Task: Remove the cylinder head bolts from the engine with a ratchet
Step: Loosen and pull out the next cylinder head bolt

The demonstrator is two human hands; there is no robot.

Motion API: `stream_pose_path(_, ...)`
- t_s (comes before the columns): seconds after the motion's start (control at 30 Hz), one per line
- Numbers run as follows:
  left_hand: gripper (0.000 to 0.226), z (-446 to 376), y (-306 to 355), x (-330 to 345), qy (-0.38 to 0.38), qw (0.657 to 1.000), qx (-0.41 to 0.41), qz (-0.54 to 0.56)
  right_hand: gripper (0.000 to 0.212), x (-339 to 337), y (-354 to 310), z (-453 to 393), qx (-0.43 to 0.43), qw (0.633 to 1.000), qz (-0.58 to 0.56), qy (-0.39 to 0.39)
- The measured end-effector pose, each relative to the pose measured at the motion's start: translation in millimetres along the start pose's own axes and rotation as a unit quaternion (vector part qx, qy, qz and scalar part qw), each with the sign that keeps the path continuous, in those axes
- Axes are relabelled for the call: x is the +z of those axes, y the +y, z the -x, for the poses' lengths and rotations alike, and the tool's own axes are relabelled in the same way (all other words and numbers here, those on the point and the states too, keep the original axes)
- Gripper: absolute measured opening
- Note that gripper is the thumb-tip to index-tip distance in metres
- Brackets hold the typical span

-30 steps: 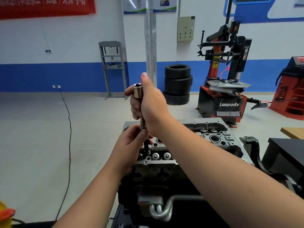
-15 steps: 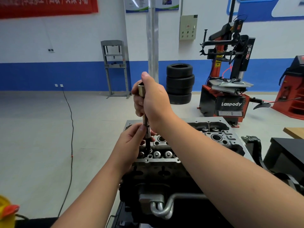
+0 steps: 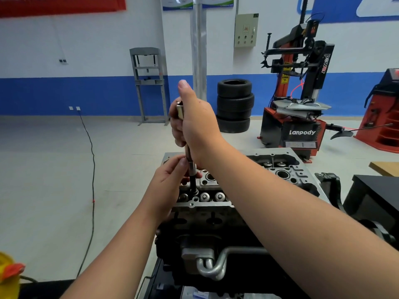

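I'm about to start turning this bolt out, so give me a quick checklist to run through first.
1. Right hand grips the upper end of the tool: ok.
2. Left hand steadies the lower shaft with its fingertips: ok.
3. Tool stands nearly upright over the cylinder head: ok.
4. Socket fully seated on the bolt head: cannot tell, the tip is dark and partly hidden by the left hand.
5. Ratchet handle fitted: cannot tell, only a straight shaft shows.
6. Black cable on the floor lies left of the engine: ok.
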State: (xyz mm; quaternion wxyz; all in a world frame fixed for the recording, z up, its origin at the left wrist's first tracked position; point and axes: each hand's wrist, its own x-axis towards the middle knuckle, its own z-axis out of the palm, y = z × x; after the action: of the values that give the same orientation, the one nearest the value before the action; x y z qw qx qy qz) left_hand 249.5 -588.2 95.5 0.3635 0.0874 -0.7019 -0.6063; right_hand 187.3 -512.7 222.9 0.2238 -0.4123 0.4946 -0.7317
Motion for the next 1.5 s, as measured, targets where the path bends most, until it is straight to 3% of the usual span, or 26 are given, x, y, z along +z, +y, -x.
stream_pose_path(0.13,0.029,1,1,3,0.013,1.000,0.011,-0.012,0.042,-2,3,1,-0.026,0.999,0.017,-0.023)
stream_pose_path(0.3,0.023,-4,-1,6,0.053,0.999,0.007,-0.007,0.025,-2,0,2,-0.056,0.995,0.054,0.061)
stream_pose_path(0.53,0.036,-1,-1,0,-0.007,1.000,-0.012,0.000,0.044,-1,-1,0,-0.009,1.000,-0.021,-0.009)
stream_pose_path(0.67,0.037,-2,-1,1,0.005,1.000,0.000,0.000,0.037,-4,5,-1,-0.036,0.999,-0.008,-0.028)
stream_pose_path(0.83,0.033,-5,-2,3,0.027,1.000,0.001,0.004,0.033,-4,10,-2,-0.078,0.997,0.019,0.006)
stream_pose_path(0.97,0.036,-4,-1,1,0.029,0.999,-0.018,0.020,0.038,0,7,-4,-0.059,0.996,0.057,0.023)
stream_pose_path(1.17,0.037,0,1,-2,-0.002,1.000,-0.018,0.012,0.047,0,5,-5,-0.022,1.000,-0.021,-0.001)
stream_pose_path(1.37,0.029,-5,1,5,0.039,0.999,-0.005,0.015,0.029,-7,11,-1,-0.111,0.993,0.016,0.034)
stream_pose_path(1.5,0.038,-4,-1,2,-0.003,1.000,-0.024,0.013,0.047,-9,7,-3,-0.067,0.997,-0.001,0.023)
